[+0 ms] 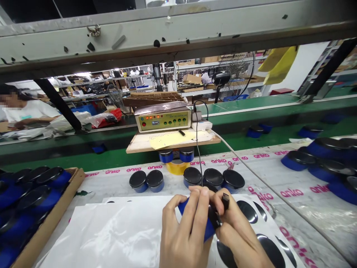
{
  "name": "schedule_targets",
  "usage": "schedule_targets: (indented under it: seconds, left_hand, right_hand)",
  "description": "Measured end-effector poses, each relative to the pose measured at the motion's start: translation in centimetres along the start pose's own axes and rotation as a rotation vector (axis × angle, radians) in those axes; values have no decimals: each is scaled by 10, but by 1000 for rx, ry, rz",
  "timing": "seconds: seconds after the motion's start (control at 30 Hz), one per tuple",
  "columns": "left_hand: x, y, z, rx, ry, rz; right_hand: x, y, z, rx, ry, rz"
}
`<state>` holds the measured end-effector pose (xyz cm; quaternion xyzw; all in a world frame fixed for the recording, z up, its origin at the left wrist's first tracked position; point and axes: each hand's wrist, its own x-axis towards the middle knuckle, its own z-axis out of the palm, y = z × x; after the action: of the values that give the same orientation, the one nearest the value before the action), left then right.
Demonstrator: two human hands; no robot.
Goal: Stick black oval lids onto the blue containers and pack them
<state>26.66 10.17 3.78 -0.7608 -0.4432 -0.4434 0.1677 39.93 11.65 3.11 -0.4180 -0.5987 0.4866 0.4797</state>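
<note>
My left hand is wrapped round a small blue round device with a black top, low in the middle of the view. My right hand pinches a black cable plug right beside that device; its thin black cable runs up to the tester box. Just beyond my hands stand three blue devices with black tops, and two more to their left. A white sheet lies under my hands.
A yellow-faced tester box sits on a wooden shelf above a yellow tape roll. A cardboard box of blue devices is at left, a pile of them at right. Another person works across the green conveyor.
</note>
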Motion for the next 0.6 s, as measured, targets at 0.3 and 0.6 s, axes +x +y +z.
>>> schedule_targets:
  seconds: [0.3, 0.6]
  left_hand:
    - [11, -5, -11, -121, 46, -77]
    - [6, -6, -8, -101, 18, -72]
  right_hand:
    - [-15, -35, -5, -3, -58, 57]
    - [-10, -29, 0, -90, -51, 24]
